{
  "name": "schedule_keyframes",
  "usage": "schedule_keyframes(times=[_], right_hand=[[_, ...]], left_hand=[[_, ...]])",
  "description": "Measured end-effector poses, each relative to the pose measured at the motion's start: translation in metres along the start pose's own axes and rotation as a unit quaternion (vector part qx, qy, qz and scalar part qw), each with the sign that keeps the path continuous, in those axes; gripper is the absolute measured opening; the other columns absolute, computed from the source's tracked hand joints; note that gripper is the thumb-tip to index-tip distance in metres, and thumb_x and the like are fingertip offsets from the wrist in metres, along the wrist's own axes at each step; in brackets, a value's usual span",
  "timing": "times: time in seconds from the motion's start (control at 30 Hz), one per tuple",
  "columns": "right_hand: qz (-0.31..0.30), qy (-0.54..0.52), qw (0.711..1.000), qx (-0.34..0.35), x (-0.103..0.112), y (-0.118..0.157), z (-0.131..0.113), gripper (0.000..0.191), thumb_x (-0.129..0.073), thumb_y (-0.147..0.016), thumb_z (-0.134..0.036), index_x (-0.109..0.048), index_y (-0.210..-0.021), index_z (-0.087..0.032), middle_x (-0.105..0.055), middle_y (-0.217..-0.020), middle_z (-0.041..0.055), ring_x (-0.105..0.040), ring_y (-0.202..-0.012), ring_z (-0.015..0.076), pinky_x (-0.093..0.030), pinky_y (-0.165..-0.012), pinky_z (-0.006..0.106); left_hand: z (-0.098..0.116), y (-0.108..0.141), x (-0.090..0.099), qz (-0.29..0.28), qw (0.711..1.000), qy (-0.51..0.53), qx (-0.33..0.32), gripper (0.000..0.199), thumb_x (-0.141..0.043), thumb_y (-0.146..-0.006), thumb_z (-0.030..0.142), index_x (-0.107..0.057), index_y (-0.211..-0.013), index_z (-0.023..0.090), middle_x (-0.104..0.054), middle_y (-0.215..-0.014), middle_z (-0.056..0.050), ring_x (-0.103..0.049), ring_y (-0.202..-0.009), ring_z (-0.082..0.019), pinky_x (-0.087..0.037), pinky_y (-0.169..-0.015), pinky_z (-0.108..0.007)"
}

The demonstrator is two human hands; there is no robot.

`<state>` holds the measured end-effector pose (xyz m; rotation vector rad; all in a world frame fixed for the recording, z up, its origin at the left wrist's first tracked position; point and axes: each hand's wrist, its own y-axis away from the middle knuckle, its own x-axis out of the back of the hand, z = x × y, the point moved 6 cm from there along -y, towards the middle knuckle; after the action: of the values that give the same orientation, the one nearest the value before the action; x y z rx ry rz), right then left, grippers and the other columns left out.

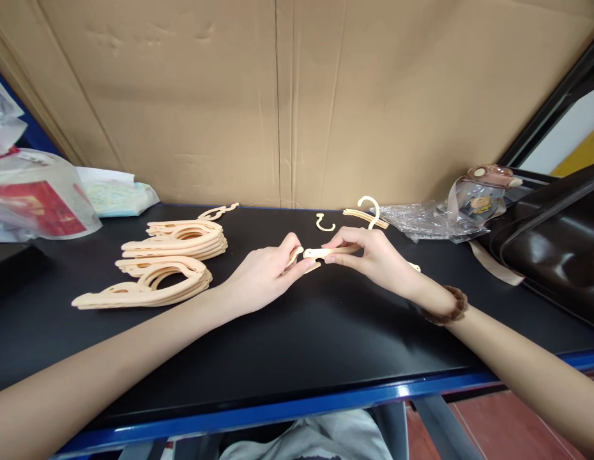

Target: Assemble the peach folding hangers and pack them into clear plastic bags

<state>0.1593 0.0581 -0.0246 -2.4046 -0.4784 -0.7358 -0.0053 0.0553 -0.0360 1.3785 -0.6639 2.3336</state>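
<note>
Over the middle of the black table, my left hand [258,278] pinches a small cream plastic hanger part [295,256] between thumb and fingers. Close against it, my right hand [368,252] grips a cream plastic hanger arm [317,253] by its side, its end with a small hole pointing left. A cream hook [371,207] rises just behind the right hand; whether it joins the held arm is hidden. Another cream end [414,266] shows past the right wrist. Fingers cover most of both held parts.
Left of my hands lie two stacks of folded cream hangers [182,241] and a single piece [218,212]. Behind are a loose hook [326,223] and thin strips [354,213]. Clear plastic packaging [416,220] and a dark bag [550,243] sit right; a tissue pack [119,198] stands left.
</note>
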Motion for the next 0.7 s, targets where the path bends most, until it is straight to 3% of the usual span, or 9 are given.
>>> schedule_keyframes(times=[0.27, 0.47, 0.7], right_hand=[[0.022, 0.022, 0.999, 0.036, 0.000, 0.002, -0.011, 0.010, -0.066, -0.086, -0.030, -0.068, -0.089, -0.020, -0.069, -0.086, 0.0016, -0.068, -0.083, 0.0169, -0.054, -0.078, 0.032], [0.017, 0.034, 0.998, 0.047, -0.002, 0.003, -0.015, 0.010, -0.067, -0.085, -0.031, -0.067, -0.087, -0.021, -0.069, -0.085, 0.0011, -0.066, -0.080, 0.0164, -0.051, -0.077, 0.031], [0.040, 0.071, 0.995, 0.052, -0.002, 0.006, -0.020, 0.011, -0.067, -0.086, -0.032, -0.069, -0.086, -0.021, -0.069, -0.084, 0.0011, -0.064, -0.076, 0.0164, -0.048, -0.076, 0.031]], left_hand=[[0.008, 0.002, 0.003, -0.005, 1.000, -0.019, -0.018, 0.032, -0.027, -0.097, 0.050, -0.030, -0.078, 0.025, -0.045, -0.057, 0.006, -0.051, -0.051, -0.019, -0.031, -0.051, -0.027], [0.006, 0.004, -0.002, -0.031, 0.999, -0.027, -0.022, 0.033, -0.024, -0.098, 0.048, -0.030, -0.075, 0.025, -0.038, -0.053, 0.006, -0.045, -0.046, -0.018, -0.027, -0.049, -0.027], [0.007, 0.006, -0.001, -0.029, 0.996, -0.070, -0.044, 0.038, -0.022, -0.099, 0.047, -0.034, -0.071, 0.024, -0.043, -0.054, 0.004, -0.047, -0.046, -0.017, -0.027, -0.049, -0.028]])
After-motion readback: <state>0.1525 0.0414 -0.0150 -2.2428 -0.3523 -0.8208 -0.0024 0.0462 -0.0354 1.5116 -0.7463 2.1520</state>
